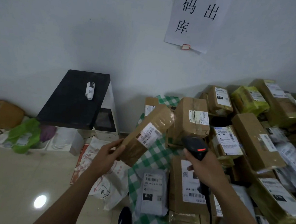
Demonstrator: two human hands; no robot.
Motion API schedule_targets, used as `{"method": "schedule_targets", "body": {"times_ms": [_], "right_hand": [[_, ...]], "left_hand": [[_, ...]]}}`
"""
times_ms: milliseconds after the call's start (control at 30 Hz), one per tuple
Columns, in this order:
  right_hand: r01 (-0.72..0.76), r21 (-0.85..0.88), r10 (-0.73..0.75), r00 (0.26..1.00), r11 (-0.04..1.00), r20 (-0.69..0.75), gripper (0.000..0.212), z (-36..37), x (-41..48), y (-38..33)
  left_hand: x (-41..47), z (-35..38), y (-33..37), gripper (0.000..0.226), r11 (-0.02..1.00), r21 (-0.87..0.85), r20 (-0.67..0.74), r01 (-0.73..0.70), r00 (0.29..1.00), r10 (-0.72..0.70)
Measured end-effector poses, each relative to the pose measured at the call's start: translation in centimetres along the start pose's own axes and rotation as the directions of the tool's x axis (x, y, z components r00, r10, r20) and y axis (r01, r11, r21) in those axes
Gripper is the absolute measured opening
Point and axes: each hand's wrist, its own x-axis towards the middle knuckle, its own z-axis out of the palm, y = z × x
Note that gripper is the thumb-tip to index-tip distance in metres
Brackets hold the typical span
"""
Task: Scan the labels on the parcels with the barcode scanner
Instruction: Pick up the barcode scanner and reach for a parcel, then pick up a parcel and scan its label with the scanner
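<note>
1. Count: two hands, one barcode scanner (194, 146), and one parcel (160, 117) lifted. The pile of parcels (256, 141) at right holds at least ten boxes and bags; no exact figure can be given.
2. The left hand (110, 154) grips the lower end of the lifted parcel at centre frame, which is tilted with its white label (150, 133) facing up.
3. The right hand (204, 169) is wrapped round the scanner's handle at centre right. A red light shows on the scanner head, which is near the label but not touching it. A black cable (208, 210) hangs below.
4. Edges and room: the lifted parcel is above a green checked cloth (151, 160). Its upper end overlaps a standing box (192, 118) in the picture; I cannot tell if they touch. Tiled floor (18, 181) spreads across the lower left. The pile crowds the right edge.
5. Writing: the wall sign (192, 19) at upper right reads 码, 出, 库. A grey mailer (152, 191) at lower centre bears "010". The box (175, 191) just beside it shows "K01" upside down. Other print is too small to read.
6. At left centre, one small white bottle (89, 90) lies on a black slab (73, 103) atop a white machine (106, 131).
</note>
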Motion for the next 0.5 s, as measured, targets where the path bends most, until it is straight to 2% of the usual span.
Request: {"method": "schedule_targets", "body": {"times_ms": [100, 200, 267, 333, 400, 500], "right_hand": [[0.084, 0.037, -0.083, 0.996, 0.996, -0.04, 0.03, -0.2, -0.5, -1.4], [0.094, 0.234, -0.099, 0.995, 0.968, 0.008, 0.039, -0.3, -1.2, -2.6], [0.09, 0.315, -0.112, 0.992, 0.945, 0.052, 0.041, 0.0, -1.5, -2.7], [0.078, 0.352, -0.115, 0.99, 0.933, 0.086, 0.034, 0.4, -1.8, -2.8], [0.087, 0.32, -0.125, 0.987, 0.944, 0.101, 0.031, 0.7, -1.9, -2.6], [0.099, 0.288, -0.135, 0.985, 0.953, 0.106, 0.042, 0.6, -2.0, -2.7]], "left_hand": [[-0.9, 2.6, 2.7, 0.034, 0.945, -0.325, 0.014, 0.034, 0.999, -0.031], [-1.1, 5.0, 4.5, 0.046, 0.872, -0.479, 0.058, 0.097, 0.995, -0.079], [-1.1, 6.3, 5.4, 0.056, 0.863, -0.492, 0.117, 0.116, 0.991, -0.066], [-1.2, 7.3, 6.3, 0.056, 0.881, -0.464, 0.167, 0.091, 0.986, -0.013], [-1.3, 7.8, 7.1, 0.062, 0.902, -0.43, 0.202, 0.034, 0.978, 0.059], [-0.8, 7.7, 7.5, 0.07, 0.928, -0.371, 0.21, -0.024, 0.972, 0.109]]}}
